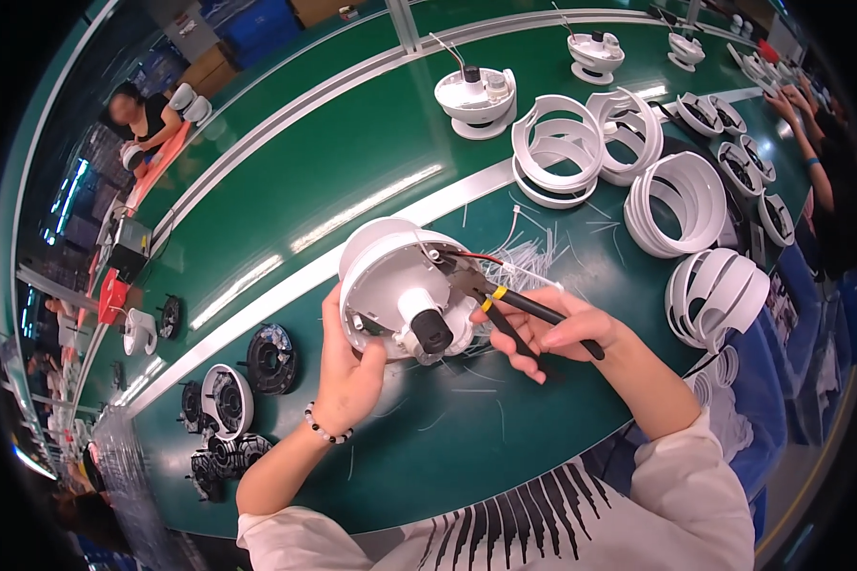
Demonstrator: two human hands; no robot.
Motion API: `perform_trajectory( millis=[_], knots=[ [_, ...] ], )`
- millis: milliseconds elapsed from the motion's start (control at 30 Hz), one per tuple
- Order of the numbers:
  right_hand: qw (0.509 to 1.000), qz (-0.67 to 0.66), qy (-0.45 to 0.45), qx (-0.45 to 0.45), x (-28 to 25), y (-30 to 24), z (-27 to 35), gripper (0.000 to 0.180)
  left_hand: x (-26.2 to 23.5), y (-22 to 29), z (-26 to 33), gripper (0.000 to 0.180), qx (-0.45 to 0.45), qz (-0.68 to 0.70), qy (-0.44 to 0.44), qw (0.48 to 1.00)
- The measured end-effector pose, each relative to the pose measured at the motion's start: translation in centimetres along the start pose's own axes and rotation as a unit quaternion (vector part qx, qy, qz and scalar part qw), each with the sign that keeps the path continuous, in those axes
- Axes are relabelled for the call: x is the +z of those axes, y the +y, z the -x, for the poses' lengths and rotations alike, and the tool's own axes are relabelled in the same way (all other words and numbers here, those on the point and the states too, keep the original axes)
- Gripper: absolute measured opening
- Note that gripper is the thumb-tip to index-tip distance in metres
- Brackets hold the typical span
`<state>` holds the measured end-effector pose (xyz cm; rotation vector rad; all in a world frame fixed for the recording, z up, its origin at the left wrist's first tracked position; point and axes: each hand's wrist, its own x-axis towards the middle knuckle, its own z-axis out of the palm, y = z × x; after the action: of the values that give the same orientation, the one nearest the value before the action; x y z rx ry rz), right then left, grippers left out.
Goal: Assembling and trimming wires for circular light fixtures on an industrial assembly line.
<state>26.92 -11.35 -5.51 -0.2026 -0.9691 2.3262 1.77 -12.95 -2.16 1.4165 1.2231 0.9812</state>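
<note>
head view, left hand (345, 366) gripping white round housing (390, 276) with black-tipped shaft, right hand (567, 333) closed on black pliers (505, 305)

A person's left hand (348, 357) grips a white dome-shaped housing (390, 285) with a black-tipped motor shaft, tilted above a green counter (286, 181). The right hand (557, 333) holds black-handled cutters (505, 300), their tip at red and black wires (471, 259) on the housing. Stacks of white slotted rings (681, 205) stand to the right.
</note>
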Motion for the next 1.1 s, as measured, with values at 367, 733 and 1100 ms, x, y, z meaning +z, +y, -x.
perform_trajectory(
  millis=[367,733,1100],
  knots=[
    [0.999,0.001,-0.03,-0.02,-1.0,-0.7,0.4,0.068,-1.3,-1.5,-5.6,0.06,0.238,-0.194,0.139,0.942],
    [0.993,0.072,-0.088,0.024,0.5,-0.3,0.5,0.072,-4.8,-5.5,-17.8,0.032,-0.075,0.457,0.14,0.875],
    [0.997,0.04,-0.044,0.047,0.1,0.1,0.5,0.075,-20.2,-6.3,-12.2,0.032,0.008,-0.577,0.284,0.766]
  ],
)
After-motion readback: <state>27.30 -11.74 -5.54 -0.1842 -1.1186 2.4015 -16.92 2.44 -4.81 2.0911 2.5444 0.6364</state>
